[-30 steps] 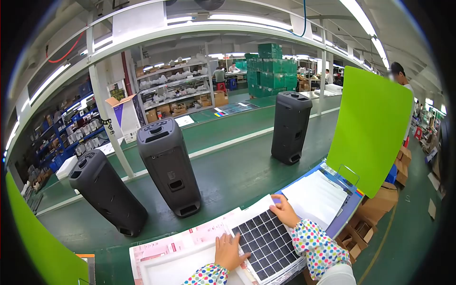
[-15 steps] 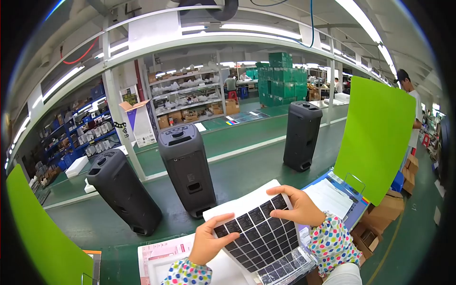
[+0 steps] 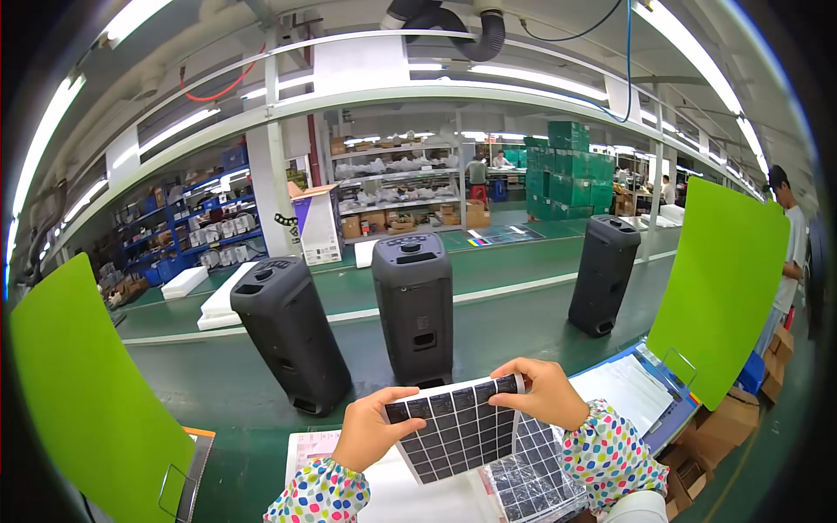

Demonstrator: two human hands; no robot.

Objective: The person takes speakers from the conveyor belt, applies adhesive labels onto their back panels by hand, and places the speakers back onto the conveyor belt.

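Note:
Between my two hands is a white-backed sheet of black square labels (image 3: 459,431), raised and tilted. My left hand (image 3: 375,429) pinches its upper left corner between thumb and fingers. At the upper right corner my right hand (image 3: 542,394) grips it the same way. Below and to the right lies a stack of similar black labels (image 3: 534,475) under clear plastic. A white surface (image 3: 410,488) and a pink-and-white printed sheet (image 3: 316,446) lie under my hands.
Three black speakers stand on the green bench: left (image 3: 292,336), middle (image 3: 412,305) and right (image 3: 603,275). Green panels rise at left (image 3: 96,383) and right (image 3: 719,288). White papers (image 3: 623,392) lie at right. A person (image 3: 789,253) stands at far right.
The label sheet has come up off the stack, now held at both upper corners. My view has turned left, so the speakers appear further right.

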